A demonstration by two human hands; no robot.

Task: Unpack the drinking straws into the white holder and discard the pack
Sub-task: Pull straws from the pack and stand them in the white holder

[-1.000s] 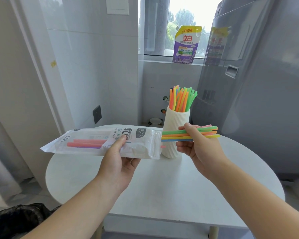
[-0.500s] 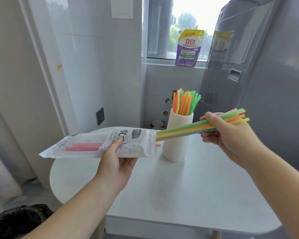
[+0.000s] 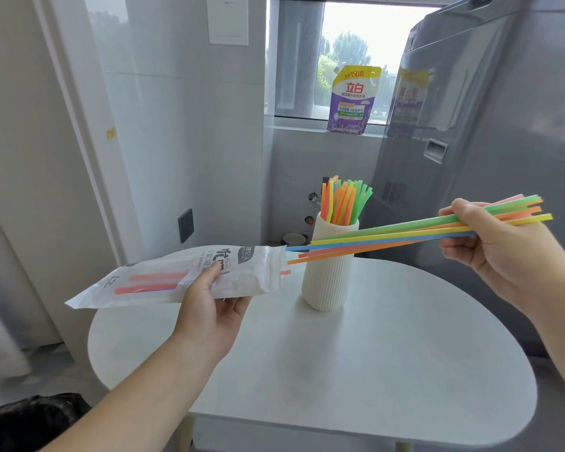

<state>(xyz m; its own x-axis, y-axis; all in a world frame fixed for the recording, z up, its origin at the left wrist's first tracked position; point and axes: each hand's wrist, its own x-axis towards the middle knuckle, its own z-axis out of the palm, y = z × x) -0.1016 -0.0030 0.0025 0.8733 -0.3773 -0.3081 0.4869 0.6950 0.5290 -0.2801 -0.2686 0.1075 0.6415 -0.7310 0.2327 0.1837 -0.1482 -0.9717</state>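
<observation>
A bundle of straws in one hand, the pack in the other

We see the right hand (image 3: 490,243) curled round long thin straws (image 3: 405,233), green, yellow, blue, pink and orange, held nearly level, their free ends just beside the pack's mouth. The left hand (image 3: 209,308) grips the translucent white pack (image 3: 163,282) above the desk (image 3: 372,370), red straws (image 3: 150,283) showing inside. Behind stands the ribbed white holder (image 3: 330,275), with more straws upright in it.

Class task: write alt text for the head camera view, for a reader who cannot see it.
A person's right hand grips a bundle of coloured straws, their tips at the mouth of the plastic pack held by the left hand. Behind them a ribbed white holder with more straws stands on a round white table.
</observation>
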